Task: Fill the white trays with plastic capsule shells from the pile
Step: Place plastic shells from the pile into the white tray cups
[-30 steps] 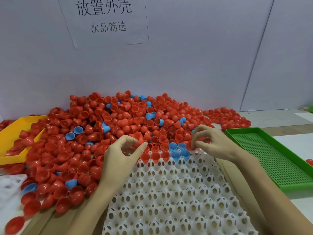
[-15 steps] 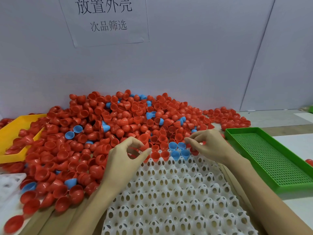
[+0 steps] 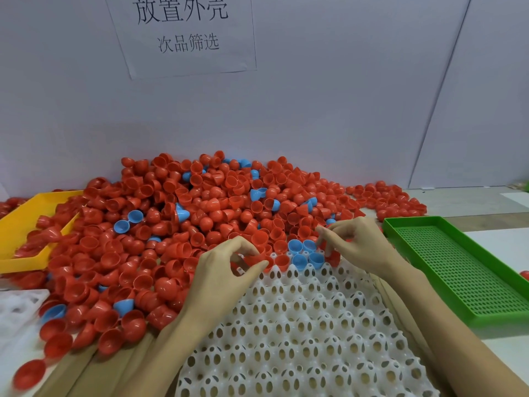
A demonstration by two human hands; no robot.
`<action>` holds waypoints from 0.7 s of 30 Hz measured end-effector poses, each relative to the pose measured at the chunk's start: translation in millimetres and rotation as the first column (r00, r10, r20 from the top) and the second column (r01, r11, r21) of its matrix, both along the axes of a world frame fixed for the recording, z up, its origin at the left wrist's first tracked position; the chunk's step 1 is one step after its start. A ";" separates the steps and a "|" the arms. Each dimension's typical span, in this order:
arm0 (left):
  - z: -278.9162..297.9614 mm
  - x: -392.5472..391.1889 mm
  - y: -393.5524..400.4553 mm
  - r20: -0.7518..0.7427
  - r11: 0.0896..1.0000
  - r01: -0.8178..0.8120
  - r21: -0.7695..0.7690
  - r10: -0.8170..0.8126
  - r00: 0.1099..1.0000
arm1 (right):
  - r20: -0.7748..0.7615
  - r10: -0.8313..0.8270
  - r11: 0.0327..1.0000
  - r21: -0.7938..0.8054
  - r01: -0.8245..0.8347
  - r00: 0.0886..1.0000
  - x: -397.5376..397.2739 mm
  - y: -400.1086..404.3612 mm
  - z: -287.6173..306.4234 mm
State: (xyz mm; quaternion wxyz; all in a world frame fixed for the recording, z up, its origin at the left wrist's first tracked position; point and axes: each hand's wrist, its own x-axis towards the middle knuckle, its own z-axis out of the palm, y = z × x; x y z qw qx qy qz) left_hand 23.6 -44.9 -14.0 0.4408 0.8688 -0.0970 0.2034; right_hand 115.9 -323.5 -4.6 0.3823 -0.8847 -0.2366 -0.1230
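A big pile of red and blue capsule shells lies against the wall. In front of it sits the white tray with rows of holed cups. Its far row holds red shells and a few blue shells. My left hand pinches a red shell between thumb and forefinger over the tray's far left corner. Over the far right end of that row, my right hand has curled fingers round another red shell.
A green perforated tray lies at the right. A yellow tray at the left is partly buried in shells. Another white tray shows at the lower left. Loose shells spread over cardboard at the front left. A paper sign hangs on the wall.
My right hand came down from the pile's edge to the tray's far right end. My left hand stayed at the far left corner and closed its pinch.
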 end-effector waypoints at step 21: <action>3.9 -12.4 -19.3 0.184 0.980 0.154 0.124 -0.175 0.967 | -0.148 0.254 0.965 0.107 -0.240 0.956 -38.2 53.0 20.8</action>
